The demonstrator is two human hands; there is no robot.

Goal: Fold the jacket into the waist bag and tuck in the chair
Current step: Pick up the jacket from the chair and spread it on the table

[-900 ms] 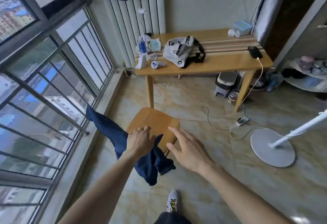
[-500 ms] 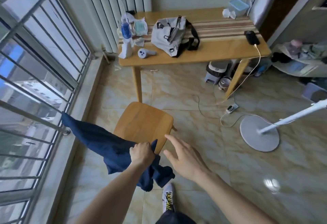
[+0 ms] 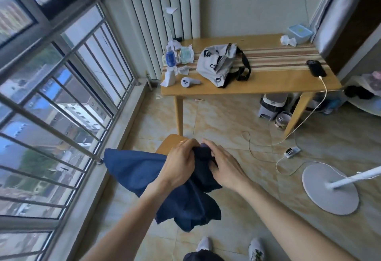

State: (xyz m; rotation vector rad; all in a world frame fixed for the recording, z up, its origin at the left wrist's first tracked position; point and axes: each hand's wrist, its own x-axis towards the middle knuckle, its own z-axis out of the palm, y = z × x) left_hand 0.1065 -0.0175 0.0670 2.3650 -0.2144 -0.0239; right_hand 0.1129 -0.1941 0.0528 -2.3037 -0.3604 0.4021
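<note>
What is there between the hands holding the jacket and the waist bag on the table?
In the head view, the wooden chair seat, then bare tiled floor and the table front edge, separate the hands and jacket from the waist bag.

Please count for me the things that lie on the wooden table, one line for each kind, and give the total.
Waist bag: 1
Phone: 1
Blue bottle: 1
White handheld device: 1
Lidded plastic box: 1
Desk lamp: 1
Packets and crumpled tissues: too jumbled to count
Total of clear things: 6
</note>
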